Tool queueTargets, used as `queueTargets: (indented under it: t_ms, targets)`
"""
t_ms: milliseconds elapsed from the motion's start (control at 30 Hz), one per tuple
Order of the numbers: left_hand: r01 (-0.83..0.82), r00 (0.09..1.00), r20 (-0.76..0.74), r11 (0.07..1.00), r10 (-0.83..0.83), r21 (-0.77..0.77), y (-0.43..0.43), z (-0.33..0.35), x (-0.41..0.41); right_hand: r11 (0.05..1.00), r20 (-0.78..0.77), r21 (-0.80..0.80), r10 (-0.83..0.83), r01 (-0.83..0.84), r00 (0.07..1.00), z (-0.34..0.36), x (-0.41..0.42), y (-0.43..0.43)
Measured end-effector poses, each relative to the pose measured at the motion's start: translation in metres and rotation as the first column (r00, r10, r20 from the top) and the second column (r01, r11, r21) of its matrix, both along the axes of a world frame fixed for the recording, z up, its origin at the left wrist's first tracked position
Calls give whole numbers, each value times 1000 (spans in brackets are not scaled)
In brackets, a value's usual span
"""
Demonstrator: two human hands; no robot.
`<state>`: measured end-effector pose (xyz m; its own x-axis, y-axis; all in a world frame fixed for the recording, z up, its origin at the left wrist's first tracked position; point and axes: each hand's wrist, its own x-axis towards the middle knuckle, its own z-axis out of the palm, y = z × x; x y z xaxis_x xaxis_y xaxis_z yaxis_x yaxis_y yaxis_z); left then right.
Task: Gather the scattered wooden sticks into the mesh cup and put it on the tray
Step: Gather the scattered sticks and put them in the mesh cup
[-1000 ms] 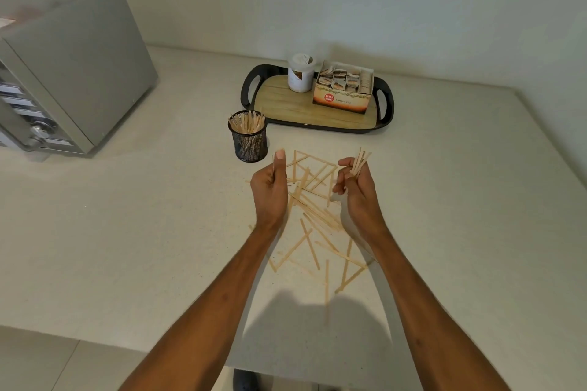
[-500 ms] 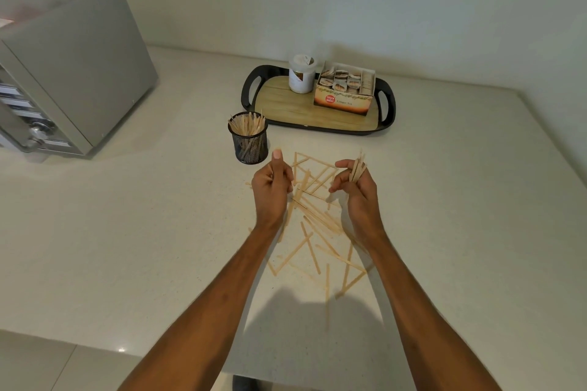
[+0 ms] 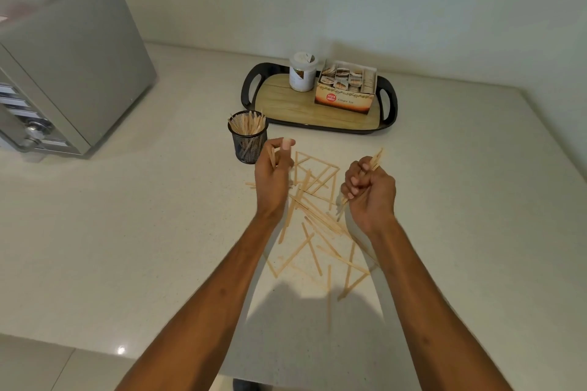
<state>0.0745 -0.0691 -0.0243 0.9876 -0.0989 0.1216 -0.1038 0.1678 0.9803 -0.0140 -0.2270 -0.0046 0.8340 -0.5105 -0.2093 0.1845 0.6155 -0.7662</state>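
Loose wooden sticks [image 3: 320, 222] lie scattered on the near counter [image 3: 143, 232]. Above them, right hand [image 3: 370, 192] fists a bundle; left hand [image 3: 273, 173] pinches one stick beside the mesh cup [image 3: 247, 140] — half-filled. Farther off, the tray [image 3: 279, 101].

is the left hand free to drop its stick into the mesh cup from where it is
Probably yes. The left hand holds a stick just right of the mesh cup, whose mouth is open, with nothing between them.

Gray appliance [image 3: 63, 67] cropped at left; sticks [image 3: 317, 219] partly under forearms
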Motion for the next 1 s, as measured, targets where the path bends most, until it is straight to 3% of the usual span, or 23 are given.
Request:
queueTargets:
  t_ms: [100, 233, 333, 600, 800, 1000]
  targets:
    - [84, 987, -133, 994, -93, -72, 2, 13, -2, 982, 30, 144, 120, -123, 992, 6, 1, -3]
    - [208, 904, -288, 914, -316, -348, 9, 32, -2, 959, -2, 150, 242, -239, 970, 8, 2, -5]
    - [213, 855, -348, 872, -384, -440, 12, 44, 2, 955, -54, 166, 256, -244, 965, 12, 5, -2]
    - [272, 762, -416, 829, -495, -489, 25, 51, 7, 948, -65, 188, 272, -256, 960, 14, 13, 2]
    - [247, 810, -415, 882, -415, -401, 28, 50, 14, 952, -83, 169, 272, -255, 959, 17, 20, 7]
    - [221, 808, -420, 872, -414, -436, 41, 60, 26, 960, -63, 116, 265, -256, 962, 30, 40, 13]
